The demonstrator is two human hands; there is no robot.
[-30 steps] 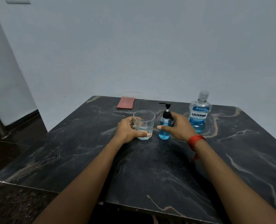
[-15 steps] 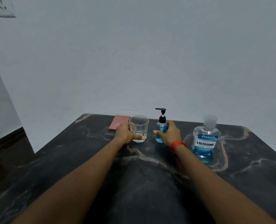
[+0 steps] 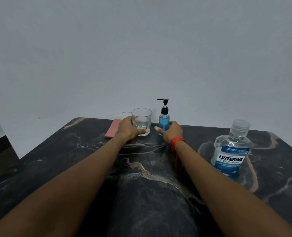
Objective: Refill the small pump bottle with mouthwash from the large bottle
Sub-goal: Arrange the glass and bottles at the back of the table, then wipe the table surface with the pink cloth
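Observation:
A small pump bottle (image 3: 163, 119) with blue liquid and a black pump head stands upright near the far edge of the table. My right hand (image 3: 171, 133) wraps round its lower part, thumb in front. Just left of it stands a clear drinking glass (image 3: 141, 119), and my left hand (image 3: 129, 130) grips its base from the left. The large mouthwash bottle (image 3: 231, 151), clear with a blue label and a clear cap on, stands upright to the right, apart from both hands.
A folded pink cloth (image 3: 112, 130) lies at the far left of the dark marble table (image 3: 141, 194), partly behind my left hand. A plain grey wall rises just behind the table's far edge. A thin wire runs along the wall base.
Both hands have kept their hold on the glass and the pump bottle. The camera has moved closer and lower, so the large bottle now appears nearer at the right.

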